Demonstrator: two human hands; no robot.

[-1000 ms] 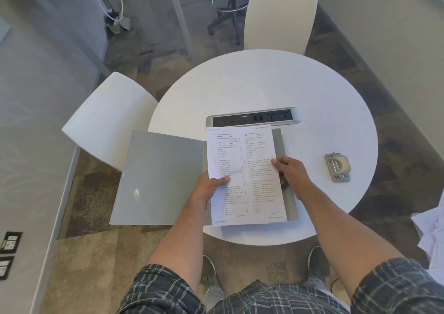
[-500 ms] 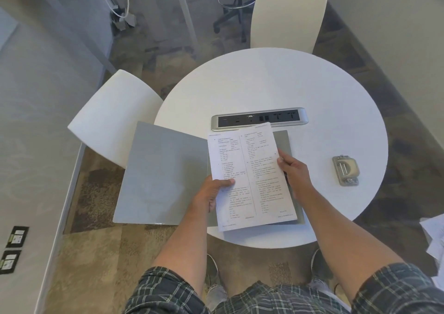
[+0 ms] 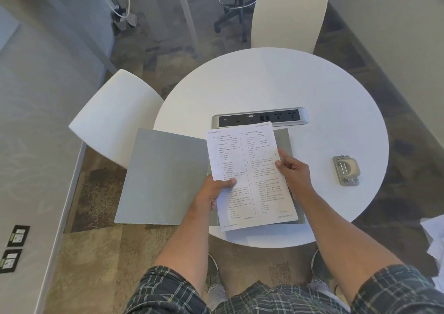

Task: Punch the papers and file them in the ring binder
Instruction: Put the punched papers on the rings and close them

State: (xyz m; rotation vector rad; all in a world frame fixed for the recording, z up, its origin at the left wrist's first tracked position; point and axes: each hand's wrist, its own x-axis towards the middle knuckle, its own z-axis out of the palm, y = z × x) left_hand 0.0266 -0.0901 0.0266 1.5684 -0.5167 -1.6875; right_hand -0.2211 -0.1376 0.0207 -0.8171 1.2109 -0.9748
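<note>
A printed paper sheet [image 3: 249, 169] is held over the open grey ring binder [image 3: 163, 176], which lies at the near left of the round white table [image 3: 276, 85] with its left cover hanging past the edge. My left hand [image 3: 213, 191] pinches the sheet's left edge, thumb on top. My right hand [image 3: 294, 172] grips its right edge. The sheet hides the binder's rings and most of its right half. A grey metal hole punch [image 3: 346, 170] sits on the table, to the right of my right hand.
A silver power socket strip [image 3: 259, 120] is set into the table just beyond the sheet. White chairs stand at the left [image 3: 115, 114] and the far side [image 3: 290, 13]. More loose papers [image 3: 434, 241] lie at the right edge.
The sheet has tilted a little, its top swinging left, and my right hand has slid slightly up its right edge. The binder and punch lie as before.
</note>
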